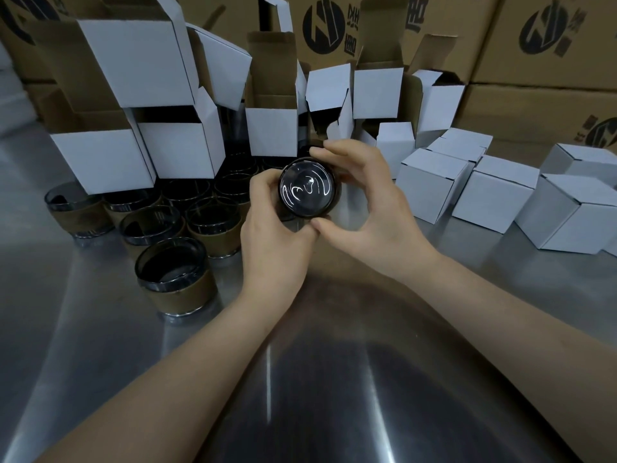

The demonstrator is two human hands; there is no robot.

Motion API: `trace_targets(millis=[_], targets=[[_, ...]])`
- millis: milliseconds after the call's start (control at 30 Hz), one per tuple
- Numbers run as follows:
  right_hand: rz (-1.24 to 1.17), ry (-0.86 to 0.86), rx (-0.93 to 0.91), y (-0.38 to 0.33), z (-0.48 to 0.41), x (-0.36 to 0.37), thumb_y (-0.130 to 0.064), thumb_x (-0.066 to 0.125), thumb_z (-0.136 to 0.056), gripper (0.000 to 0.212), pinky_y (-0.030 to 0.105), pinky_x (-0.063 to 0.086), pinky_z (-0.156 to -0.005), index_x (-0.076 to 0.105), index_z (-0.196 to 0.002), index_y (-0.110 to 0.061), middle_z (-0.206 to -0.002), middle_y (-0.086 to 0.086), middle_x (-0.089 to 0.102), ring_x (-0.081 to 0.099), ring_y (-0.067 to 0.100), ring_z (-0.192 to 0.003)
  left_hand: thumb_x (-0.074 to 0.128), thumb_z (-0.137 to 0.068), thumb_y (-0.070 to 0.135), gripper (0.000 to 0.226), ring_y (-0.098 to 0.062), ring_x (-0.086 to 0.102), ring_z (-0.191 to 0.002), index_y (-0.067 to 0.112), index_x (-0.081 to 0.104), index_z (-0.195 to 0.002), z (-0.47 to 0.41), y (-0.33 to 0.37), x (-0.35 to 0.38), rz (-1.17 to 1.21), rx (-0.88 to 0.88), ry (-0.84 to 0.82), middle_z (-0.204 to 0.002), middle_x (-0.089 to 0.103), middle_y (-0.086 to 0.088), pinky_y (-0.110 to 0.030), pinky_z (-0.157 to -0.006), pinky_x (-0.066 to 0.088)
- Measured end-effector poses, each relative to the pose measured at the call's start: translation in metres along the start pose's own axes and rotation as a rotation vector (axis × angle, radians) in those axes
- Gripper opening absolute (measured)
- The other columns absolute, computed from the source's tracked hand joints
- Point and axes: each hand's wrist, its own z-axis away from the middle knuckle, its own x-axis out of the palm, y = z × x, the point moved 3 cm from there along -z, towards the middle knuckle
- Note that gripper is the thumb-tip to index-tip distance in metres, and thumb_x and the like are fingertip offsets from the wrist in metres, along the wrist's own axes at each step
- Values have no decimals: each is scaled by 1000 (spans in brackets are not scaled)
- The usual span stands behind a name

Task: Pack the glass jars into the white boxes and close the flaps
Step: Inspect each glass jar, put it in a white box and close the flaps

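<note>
A dark glass jar (307, 188) is held on its side above the table, its thick round base facing me. My left hand (272, 225) grips its left side. My right hand (360, 202) curls around its right side, fingertips on top and thumb underneath. Several more glass jars (175, 272) with brown paper sleeves stand upright at the left. Behind them stand several open white boxes (180, 152) with flaps raised. Several closed white boxes (430, 185) sit at the right.
The work surface is a shiny metal table (317, 379). Large brown cartons (534, 38) with black logos are stacked along the back. The open boxes crowd the far left and middle; the closed ones line the right side.
</note>
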Motion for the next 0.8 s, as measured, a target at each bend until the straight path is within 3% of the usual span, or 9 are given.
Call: trace_targets(millis=[100, 200, 367, 600, 800], targets=[[-3, -3, -2, 0, 0, 0, 3, 75, -74, 73, 46, 40, -109, 38, -135, -13, -137, 6, 53, 47, 16, -133, 73, -71, 2, 61, 8, 57, -102, 32, 43, -114, 0, 0, 0, 10, 11, -2, -106, 60, 24, -20, -92, 48], [-10, -9, -5, 0, 1, 0, 6, 72, -73, 72, 43, 39, -110, 38, -136, -8, -137, 8, 53, 47, 14, -133, 72, -70, 0, 68, 4, 56, -111, 28, 45, -126, 0, 1, 1, 20, 31, -17, -115, 61, 20, -19, -96, 45], [-3, -45, -23, -1, 2, 2, 3, 70, -74, 74, 40, 38, -113, 36, -138, -13, -139, 5, 52, 46, 15, -135, 69, -70, -6, 81, -10, 51, -125, 24, 41, -140, 1, 0, 2, 6, 52, -62, -132, 54, 9, -37, -105, 44], [-23, -45, -24, 4, 2, 3, 3, 70, -74, 76, 36, 38, -113, 34, -139, -14, -139, 3, 51, 46, 13, -134, 71, -68, -4, 72, -11, 54, -119, 20, 47, -131, -1, 0, 2, 33, 58, -58, -123, 57, 8, -38, -102, 46], [-161, -12, 104, 10, 1, 2, -6, 72, -80, 74, 39, 38, -113, 31, -139, -22, -139, 6, 47, 45, 13, -134, 86, -67, 20, 68, -1, 59, -106, 27, 42, -118, -1, 0, 2, 118, -77, -49, -110, 58, 16, -28, -92, 51]])
